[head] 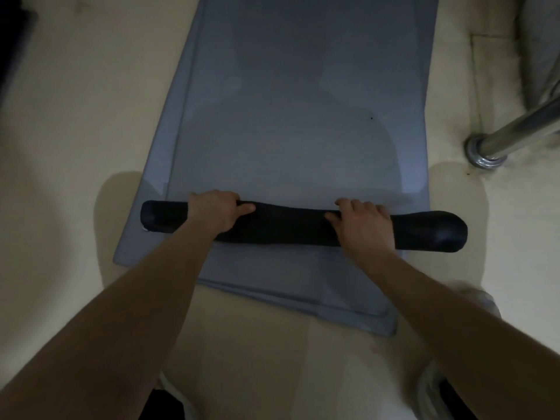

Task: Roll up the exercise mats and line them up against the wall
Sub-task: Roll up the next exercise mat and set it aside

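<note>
While both forearms reach forward over the pale floor [75,116], the left hand [216,212] and the right hand [362,225] grip the dark roll [291,228], fingers curled over its top, well apart from each other. The roll lies crosswise on the near part of a grey-blue mat [288,101], whose flat length runs to the far side. A second mat [303,295] lies beneath, its edge showing nearer. A chrome pole [515,128] meets the floor at the right.
</note>
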